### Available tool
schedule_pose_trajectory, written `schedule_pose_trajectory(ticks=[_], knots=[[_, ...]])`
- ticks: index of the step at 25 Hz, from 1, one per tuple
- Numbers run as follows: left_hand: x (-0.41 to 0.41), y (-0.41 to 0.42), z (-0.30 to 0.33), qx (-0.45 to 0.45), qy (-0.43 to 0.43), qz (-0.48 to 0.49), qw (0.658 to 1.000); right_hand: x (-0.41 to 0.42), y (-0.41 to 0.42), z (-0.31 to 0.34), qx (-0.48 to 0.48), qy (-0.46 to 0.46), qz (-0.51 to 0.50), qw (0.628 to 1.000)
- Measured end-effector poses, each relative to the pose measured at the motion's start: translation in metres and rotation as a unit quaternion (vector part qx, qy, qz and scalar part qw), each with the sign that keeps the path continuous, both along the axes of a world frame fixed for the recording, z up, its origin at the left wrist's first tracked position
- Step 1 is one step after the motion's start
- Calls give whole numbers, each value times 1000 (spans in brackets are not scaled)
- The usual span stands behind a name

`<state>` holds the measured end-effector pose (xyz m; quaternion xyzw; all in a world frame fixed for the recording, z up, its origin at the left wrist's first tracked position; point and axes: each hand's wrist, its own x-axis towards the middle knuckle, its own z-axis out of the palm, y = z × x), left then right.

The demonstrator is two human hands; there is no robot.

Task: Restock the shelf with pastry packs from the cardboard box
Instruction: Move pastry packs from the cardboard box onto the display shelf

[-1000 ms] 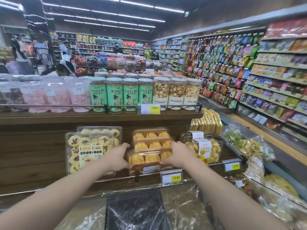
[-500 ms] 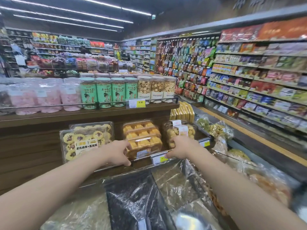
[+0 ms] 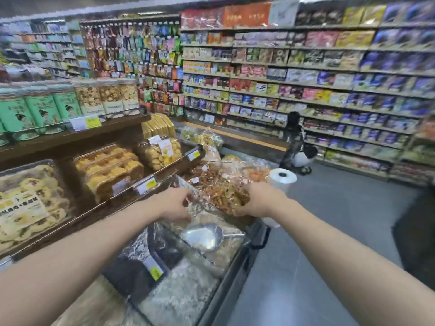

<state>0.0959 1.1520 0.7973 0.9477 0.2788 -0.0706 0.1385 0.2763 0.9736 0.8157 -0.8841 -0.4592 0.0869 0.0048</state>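
Hands on a clear crinkly bag of brown snacks (image 3: 220, 192) at the display's end. Left hand (image 3: 173, 204) pinches the bag's left edge; right hand (image 3: 260, 201) grips its right side, fingers curled under. Pastry packs (image 3: 110, 169) sit stacked on the wooden shelf (image 3: 77, 220), left of the hands. Metal scoop (image 3: 204, 235) lies below. Frame blurred.

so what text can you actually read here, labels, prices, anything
None reads whole; the frame is motion-blurred.
White label on the cookie pack: Chinese characters and a "+", smeared.
Yellow price tags: digits blurred.
Green canisters: print unreadable.
Clear-jar labels: too small.
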Motion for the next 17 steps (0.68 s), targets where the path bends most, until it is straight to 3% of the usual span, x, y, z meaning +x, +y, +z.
schedule_pose_trajectory(ticks=[8, 13, 17], knots=[[43, -208, -11, -22, -20, -150, 988, -23, -257, -10, 13, 17, -176, 984], [37, -401, -43, -74, 2, -241, 968, -97, -467, -44, 9, 46, -287, 957], [18, -578, -71, -81, 43, -362, 928, -175, -638, -67, 20, 63, -399, 915]])
